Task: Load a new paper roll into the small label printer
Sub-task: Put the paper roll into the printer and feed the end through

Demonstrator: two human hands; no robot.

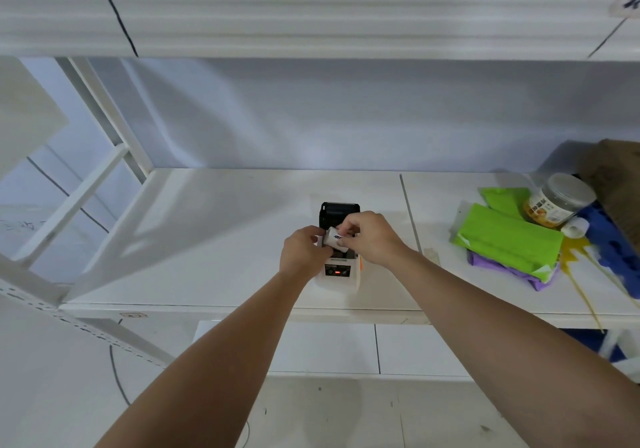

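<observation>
A small white label printer (341,276) stands on the white shelf (214,239), its black lid (338,211) swung open toward the back. A red light glows on its front panel. Just above the open compartment, both hands hold a small white paper roll (335,239) with dark print on its wrapper. My left hand (303,252) grips the roll's left end. My right hand (369,238) pinches its top right side with the fingertips. The compartment itself is hidden behind the hands.
Green and purple folded papers (509,243) lie at the right of the shelf, with a clear lidded jar (557,199), a small white roll (575,228), a blue object (616,250) and thin sticks. A shelf board hangs overhead; white frame posts stand at left.
</observation>
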